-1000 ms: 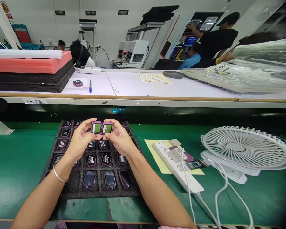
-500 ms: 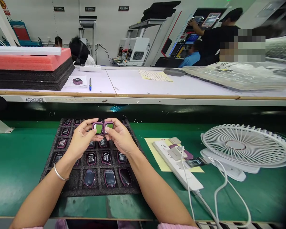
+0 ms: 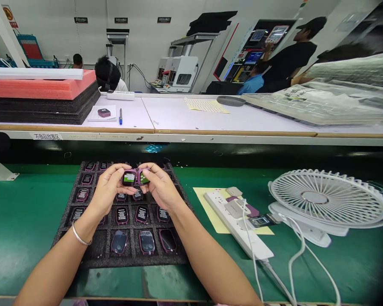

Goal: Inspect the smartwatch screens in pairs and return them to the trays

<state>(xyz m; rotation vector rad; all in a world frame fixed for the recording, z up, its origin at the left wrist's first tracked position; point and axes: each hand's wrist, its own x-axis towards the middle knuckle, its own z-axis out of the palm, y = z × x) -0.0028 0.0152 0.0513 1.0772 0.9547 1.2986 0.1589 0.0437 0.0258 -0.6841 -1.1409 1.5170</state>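
My left hand (image 3: 110, 187) pinches a small purple watch body (image 3: 129, 177) with a lit screen that shows dark text. My right hand (image 3: 159, 187) pinches a second purple watch body (image 3: 143, 177) right beside it, the two side by side and touching. Both hands hover over the far half of a black foam tray (image 3: 92, 248) on the green mat. The tray's pockets hold several more purple watch bodies (image 3: 142, 213), some with lit text screens and three near me with dark screens. A silver bangle sits on my left wrist.
A white power strip (image 3: 239, 227) with plugs lies on a yellow sheet to the right, cables trailing toward me. A white desk fan (image 3: 328, 202) lies face up further right. A raised white shelf (image 3: 210, 114) behind carries stacked foam (image 3: 41, 95), a pen and a spare watch body. People work in the background.
The two watch bodies have dropped slightly toward the tray and tilted. Their screens have gone from mostly green to dark with text. My hands stay together over the tray.
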